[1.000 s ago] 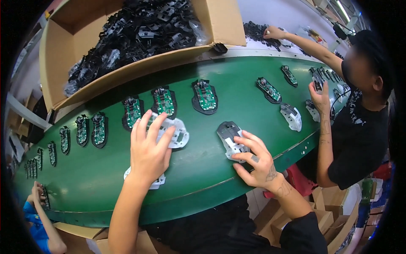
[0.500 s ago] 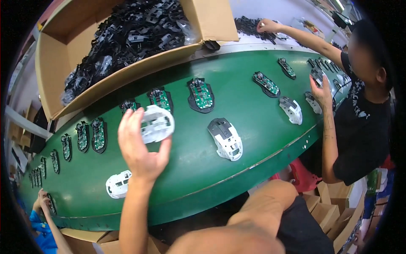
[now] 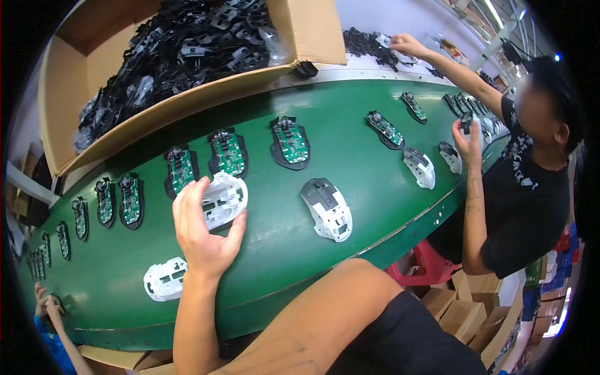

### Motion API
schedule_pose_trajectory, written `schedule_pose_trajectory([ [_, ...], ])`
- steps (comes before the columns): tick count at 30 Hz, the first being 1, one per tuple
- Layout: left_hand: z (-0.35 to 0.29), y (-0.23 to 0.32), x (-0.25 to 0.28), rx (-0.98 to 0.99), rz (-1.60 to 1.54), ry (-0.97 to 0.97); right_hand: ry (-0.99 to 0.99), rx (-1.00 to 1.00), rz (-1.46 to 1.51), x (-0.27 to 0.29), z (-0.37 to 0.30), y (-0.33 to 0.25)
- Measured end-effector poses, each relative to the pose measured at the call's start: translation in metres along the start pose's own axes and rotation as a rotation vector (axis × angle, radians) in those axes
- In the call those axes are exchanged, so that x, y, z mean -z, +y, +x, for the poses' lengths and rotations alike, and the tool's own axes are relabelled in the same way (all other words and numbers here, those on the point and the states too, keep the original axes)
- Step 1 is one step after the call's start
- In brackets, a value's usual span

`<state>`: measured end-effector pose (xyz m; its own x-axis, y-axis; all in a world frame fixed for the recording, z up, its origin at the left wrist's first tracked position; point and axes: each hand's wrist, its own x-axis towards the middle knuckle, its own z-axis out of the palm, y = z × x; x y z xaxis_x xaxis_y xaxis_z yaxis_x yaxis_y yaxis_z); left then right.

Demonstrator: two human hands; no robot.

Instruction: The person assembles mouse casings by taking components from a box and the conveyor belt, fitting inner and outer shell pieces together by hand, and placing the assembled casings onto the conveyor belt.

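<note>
My left hand (image 3: 209, 240) is closed on a white computer mouse shell (image 3: 226, 199), gripped between the fingers and thumb above the green belt. Openings show in the shell. Left of my forearm lies another white mouse shell (image 3: 165, 279). To the right rests a white mouse shell with a dark grey top piece (image 3: 327, 209). Behind my hand stand black mouse bases with green circuit boards, among them one base (image 3: 228, 153) just beyond the held shell and another base (image 3: 290, 144) farther right. My right hand is out of view.
A large cardboard box (image 3: 187, 109) of black plastic parts stands at the far left. More bases line the green belt (image 3: 262, 256). At the right, a co-worker (image 3: 525, 187) holds a small part and reaches to a black pile. Another person's hands (image 3: 47, 300) show at lower left.
The held shell has tilted in my left hand. A bare limb at the bottom now fills more of the view. The right-hand co-worker's reaching hand has shifted at the pile.
</note>
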<state>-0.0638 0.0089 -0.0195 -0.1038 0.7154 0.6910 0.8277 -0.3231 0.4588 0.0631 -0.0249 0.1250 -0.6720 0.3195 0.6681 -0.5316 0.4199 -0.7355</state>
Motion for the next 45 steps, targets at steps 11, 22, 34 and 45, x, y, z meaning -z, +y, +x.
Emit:
schedule_pose_trajectory([
  [11, -0.001, 0.01, 0.002, 0.024, -0.05, -0.04, -0.09, 0.256, -0.298, -0.03, 0.019, 0.019],
  [22, -0.012, 0.015, -0.007, 0.034, -0.084, -0.123, -0.195, 0.367, -0.946, 0.037, 0.089, 0.131],
  [34, -0.009, 0.013, -0.005, -0.105, -0.072, -0.126, 0.029, -0.278, -1.768, 0.241, 0.136, 0.204],
  [45, -0.016, 0.014, -0.006, -0.134, -0.189, -0.015, 0.153, -0.049, -1.839, 0.252, 0.149, 0.197],
])
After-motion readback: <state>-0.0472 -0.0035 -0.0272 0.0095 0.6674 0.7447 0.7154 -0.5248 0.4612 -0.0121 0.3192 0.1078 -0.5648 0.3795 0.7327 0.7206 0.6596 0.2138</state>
